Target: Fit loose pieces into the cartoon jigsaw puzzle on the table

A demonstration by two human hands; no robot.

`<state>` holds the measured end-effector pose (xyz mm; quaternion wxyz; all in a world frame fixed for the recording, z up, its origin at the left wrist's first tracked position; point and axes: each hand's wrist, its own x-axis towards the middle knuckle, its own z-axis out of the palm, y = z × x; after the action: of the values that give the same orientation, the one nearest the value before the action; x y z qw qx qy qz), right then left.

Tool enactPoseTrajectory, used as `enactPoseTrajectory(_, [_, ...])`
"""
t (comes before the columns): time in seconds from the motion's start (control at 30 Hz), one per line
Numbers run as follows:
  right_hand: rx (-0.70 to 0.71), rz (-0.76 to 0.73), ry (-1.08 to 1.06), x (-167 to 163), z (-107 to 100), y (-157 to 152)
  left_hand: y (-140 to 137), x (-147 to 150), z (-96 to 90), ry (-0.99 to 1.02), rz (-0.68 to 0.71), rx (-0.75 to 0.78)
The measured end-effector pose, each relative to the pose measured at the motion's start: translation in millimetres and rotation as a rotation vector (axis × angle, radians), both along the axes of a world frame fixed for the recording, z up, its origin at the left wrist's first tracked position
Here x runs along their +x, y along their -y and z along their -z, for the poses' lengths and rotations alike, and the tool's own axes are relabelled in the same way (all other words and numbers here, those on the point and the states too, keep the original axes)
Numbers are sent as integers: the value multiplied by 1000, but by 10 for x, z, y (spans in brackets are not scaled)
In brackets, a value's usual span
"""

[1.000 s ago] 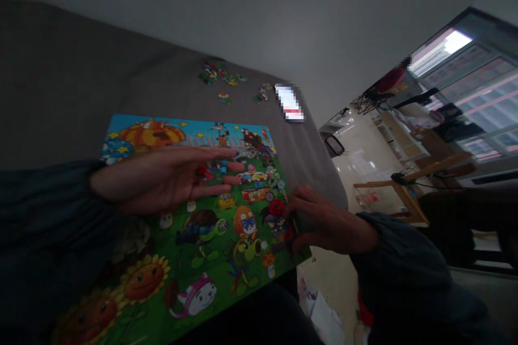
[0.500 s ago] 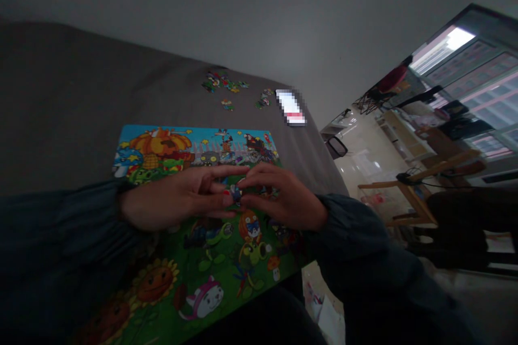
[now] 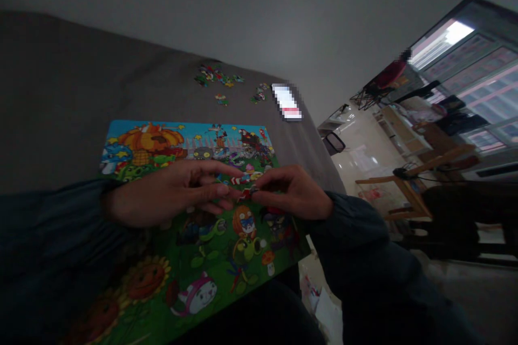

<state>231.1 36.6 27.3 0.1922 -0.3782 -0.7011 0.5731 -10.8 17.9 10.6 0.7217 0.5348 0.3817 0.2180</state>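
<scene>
A colourful cartoon puzzle board (image 3: 202, 264) lies under both hands, with plant, zombie and cat figures on it. Between the thumb and fingers of my right hand (image 3: 297, 191) is a small puzzle piece (image 3: 247, 193), red and dark, just above the board's middle. My left hand (image 3: 174, 191) hovers over the board on the left side, its fingers stretched out and apart. One of its fingertips comes up close to the piece; whether they touch I cannot tell.
Loose puzzle pieces (image 3: 218, 75) lie in a heap beyond the board, with small clusters nearer. A lit phone (image 3: 286, 102) rests near the right edge of the grey-covered surface (image 3: 81, 81). On the floor to the right stands a wooden-framed chair (image 3: 388, 188).
The left thumb has come off the puzzle piece and the left hand has drawn slightly left. My right hand keeps the piece, now turned. The view has shifted a little.
</scene>
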Motion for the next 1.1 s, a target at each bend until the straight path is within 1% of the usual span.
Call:
enactPoseTrajectory(0.1, [-120, -51, -60, 194, 19, 28, -26, -21, 11, 12, -35, 47])
enactPoseTrajectory(0.13, [-140, -74, -69, 252, 20, 54, -34, -22, 12, 9, -43, 52])
enactPoseTrajectory(0.2, [-127, -79, -67, 345, 20, 117, -49, -15, 12, 0, -56, 48])
enactPoseTrajectory(0.27, [-87, -14, -43, 413, 26, 175, -61, -4, 15, -6, -69, 36])
enactPoseTrajectory(0.43, [1, 232, 75, 531, 100, 230, -71, 7, 24, 10, -119, 28])
enactPoseTrajectory(0.5, [50, 277, 115, 571, 125, 232, -68, 6, 15, 3, -135, 32])
enactPoseTrajectory(0.53, [74, 272, 132, 590, 128, 233, -66, 6, 9, 0, -143, 31])
enactPoseTrajectory(0.6, [151, 186, 160, 634, 103, 237, -60, 6, -4, 0, -153, 27])
enactPoseTrajectory(0.7, [296, -43, 212, 711, 3, 250, -56, 1, 1, -11, -153, 35])
enactPoseTrajectory(0.73, [325, -106, 234, 736, -36, 255, -56, -4, 10, -23, -151, 42])
enactPoseTrajectory(0.8, [331, -193, 290, 774, -101, 266, -60, -12, 33, -37, -142, 60])
enactPoseTrajectory(0.87, [318, -230, 346, 793, -132, 271, -65, -16, 49, -33, -132, 79])
enactPoseTrajectory(0.93, [322, -232, 381, 794, -131, 267, -70, -13, 47, -23, -129, 89])
enactPoseTrajectory(1.03, [374, -250, 391, 772, -120, 246, -69, -1, 13, -40, -137, 82])
enactPoseTrajectory(1.1, [412, -303, 378, 750, -143, 235, -65, 4, -7, -50, -146, 71])
